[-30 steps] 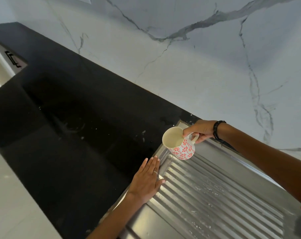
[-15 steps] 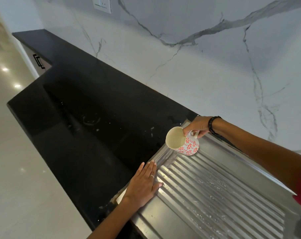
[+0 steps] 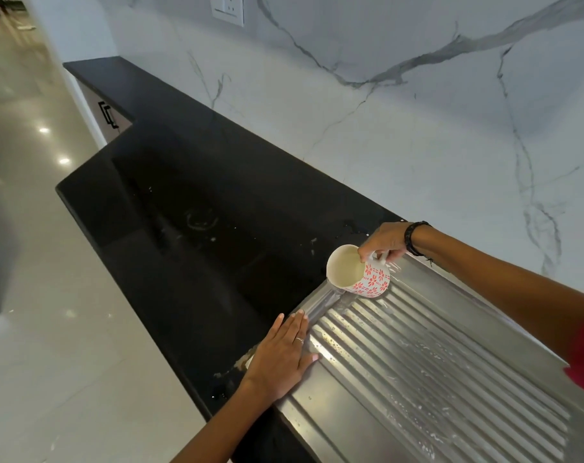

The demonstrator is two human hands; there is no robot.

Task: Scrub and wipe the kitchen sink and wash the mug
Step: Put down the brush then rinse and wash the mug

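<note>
A white mug point(image 3: 367, 279) with a red flower pattern is tipped on its side over the far left corner of the ribbed steel drainboard point(image 3: 434, 372), its mouth facing left. My right hand point(image 3: 384, 242) grips its handle from above. Water runs from the mug's lip onto the steel. My left hand point(image 3: 283, 355) lies flat with straight fingers on the drainboard's left edge, with something pale partly hidden under it. The sink bowl is out of view.
A black stone countertop point(image 3: 200, 202) stretches left and away, with white splash marks near the drainboard. A marble backsplash point(image 3: 400, 128) with a wall socket point(image 3: 227, 8) rises behind. Pale tiled floor point(image 3: 33, 295) lies to the left.
The view has lifted and swung right, showing more counter and the socket. The mug has tipped lower and water now spills from it. My left hand stays flat on the edge.
</note>
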